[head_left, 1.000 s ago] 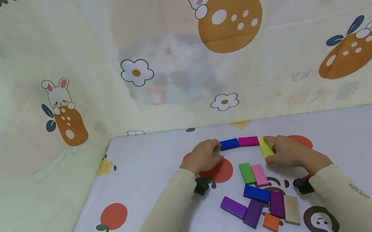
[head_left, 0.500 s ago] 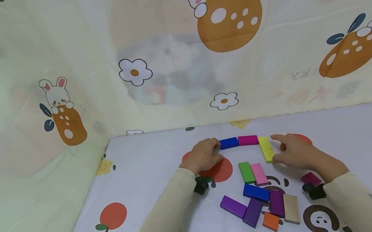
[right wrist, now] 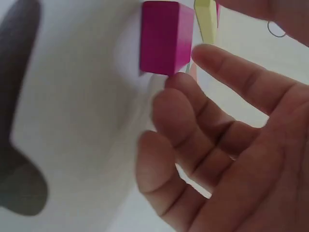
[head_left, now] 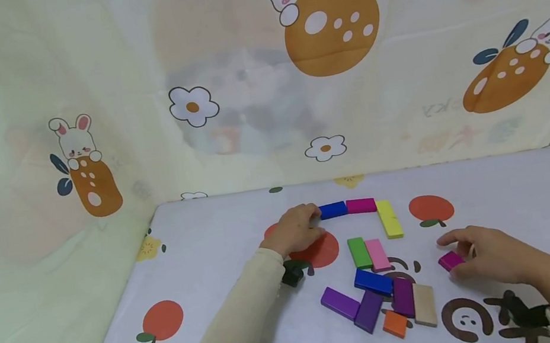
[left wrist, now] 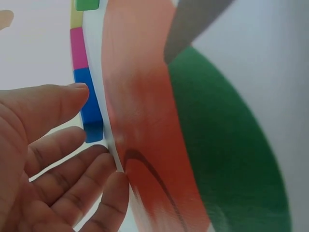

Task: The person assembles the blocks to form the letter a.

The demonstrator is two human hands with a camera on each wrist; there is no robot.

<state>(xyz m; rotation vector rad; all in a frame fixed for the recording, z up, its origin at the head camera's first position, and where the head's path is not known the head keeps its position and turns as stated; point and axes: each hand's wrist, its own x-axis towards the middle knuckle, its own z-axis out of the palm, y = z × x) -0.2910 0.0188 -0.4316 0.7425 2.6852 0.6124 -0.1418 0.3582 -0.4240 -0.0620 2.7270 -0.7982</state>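
Observation:
At the back of the table, my left hand [head_left: 293, 231] rests with fingers loosely bent at the left end of a blue block [head_left: 333, 210]. In the left wrist view the thumb [left wrist: 72, 99] overlaps that blue block [left wrist: 89, 104], without a visible pinch. The blue block joins a magenta block [head_left: 361, 206] end to end, and a yellow block [head_left: 389, 219] stands angled at its right end. On the right, my right hand [head_left: 499, 255] is spread around a short magenta block [head_left: 451, 260]. Its fingers look apart from the block's faces in the right wrist view [right wrist: 166, 38].
Before the row lie a green block [head_left: 359, 253] and a pink block [head_left: 377, 255]. Nearer are another blue block [head_left: 373, 282], several purple blocks [head_left: 340, 303], a beige block [head_left: 424, 305] and an orange block [head_left: 395, 323]. A patterned cloth [head_left: 209, 302] covers the table.
My right hand has let go of the yellow block and moved right and nearer, to the short magenta block. The left hand stays at the blue block.

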